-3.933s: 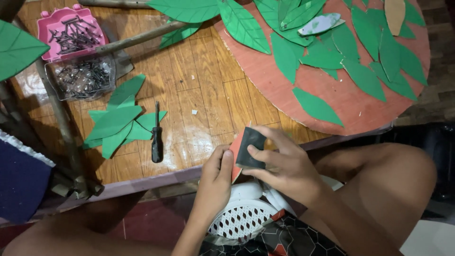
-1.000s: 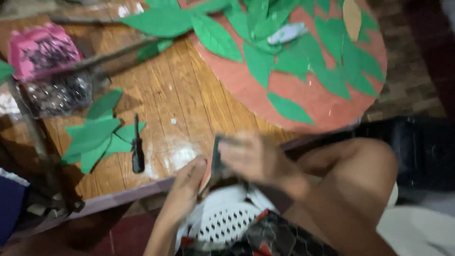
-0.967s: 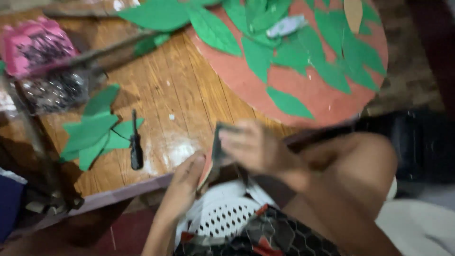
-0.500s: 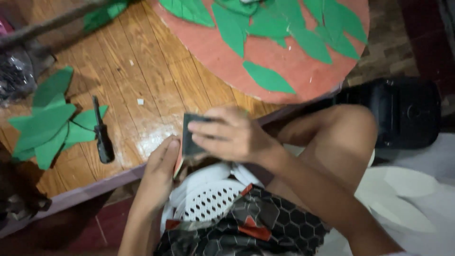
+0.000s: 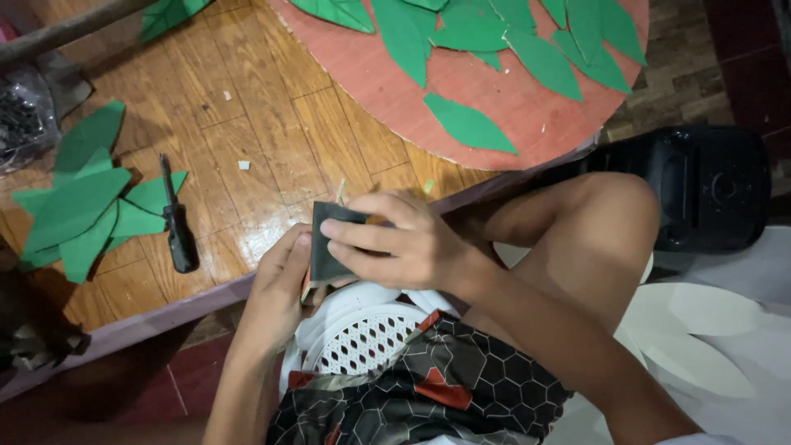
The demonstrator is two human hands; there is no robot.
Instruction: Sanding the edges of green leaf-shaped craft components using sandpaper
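A single camera, worn on the person's head, looked steeply down over the person's lap and the near edge of the wooden table (image 5: 247,99). It faced forward and downward, so the table filled the upper left of the view and its near edge ran slantwise across the middle. The view sat close: the left hand (image 5: 280,288) and right hand (image 5: 404,243) lay just below that edge, near the centre of the frame. The round red board (image 5: 494,91) on the table was cut off by the upper border. Right of the table, floor showed. No second view shared the scene.
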